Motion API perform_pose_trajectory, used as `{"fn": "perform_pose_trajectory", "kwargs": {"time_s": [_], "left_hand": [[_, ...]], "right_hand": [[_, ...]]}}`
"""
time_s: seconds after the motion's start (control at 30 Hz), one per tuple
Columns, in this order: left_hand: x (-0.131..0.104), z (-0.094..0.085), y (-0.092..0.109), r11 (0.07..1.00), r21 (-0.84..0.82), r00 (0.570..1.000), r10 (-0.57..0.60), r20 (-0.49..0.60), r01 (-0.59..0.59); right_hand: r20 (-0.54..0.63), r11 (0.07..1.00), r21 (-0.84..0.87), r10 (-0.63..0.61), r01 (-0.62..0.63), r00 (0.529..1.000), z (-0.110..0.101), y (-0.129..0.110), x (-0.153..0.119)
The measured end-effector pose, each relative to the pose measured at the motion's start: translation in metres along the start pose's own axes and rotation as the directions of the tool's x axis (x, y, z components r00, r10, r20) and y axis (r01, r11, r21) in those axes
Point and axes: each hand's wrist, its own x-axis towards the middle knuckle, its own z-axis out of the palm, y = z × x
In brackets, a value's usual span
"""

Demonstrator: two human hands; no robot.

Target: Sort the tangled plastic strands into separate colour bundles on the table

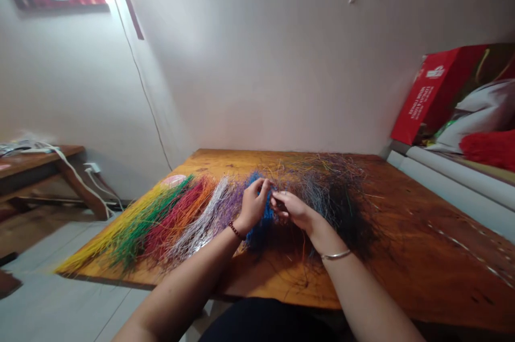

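Observation:
Both hands meet over a bundle of blue strands (254,235) near the middle of the wooden table (406,256). My left hand (254,202) has its thumb and fingers pinched together, above the blue strands. Close beside it, my right hand (293,208) is also closed in a pinch, its fingertips almost touching the left ones. Whatever lies between the fingertips is too small to make out. Purple strands (231,205) lie just left of the blue ones, and grey strands (316,197) spread to the right of my right hand.
Leftward lie white strands (201,218), orange (189,213), red (164,229), green (137,243) and yellow (108,235) ones. Dark strands (348,213) lie at right. A red paper bag (426,90) stands beyond the table's right side, and a wall rises behind.

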Motion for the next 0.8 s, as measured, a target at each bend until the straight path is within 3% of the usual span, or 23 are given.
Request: {"fn": "perform_pose_trajectory", "kwargs": {"time_s": [0.1, 0.27, 0.5, 0.8], "left_hand": [[0.004, -0.005, -0.005, 0.995, 0.099, 0.978, 0.001, -0.207, 0.020], [0.016, -0.008, -0.017, 0.995, -0.036, 0.944, -0.100, -0.314, 0.094], [0.024, -0.009, -0.019, 0.962, -0.242, 0.965, -0.178, -0.192, 0.129], [0.020, -0.007, -0.014, 0.972, -0.222, 0.983, -0.114, -0.143, 0.080]], "right_hand": [[0.102, 0.995, 0.098, 0.004, -0.014, 0.995, 0.000, -0.005, -0.004], [0.185, 0.968, 0.246, -0.003, -0.043, 0.983, -0.004, -0.013, -0.008], [0.195, 0.971, 0.228, 0.022, -0.067, 0.981, -0.002, -0.013, -0.009], [0.171, 0.977, 0.175, 0.089, -0.119, 0.981, -0.009, -0.004, -0.003]]}}
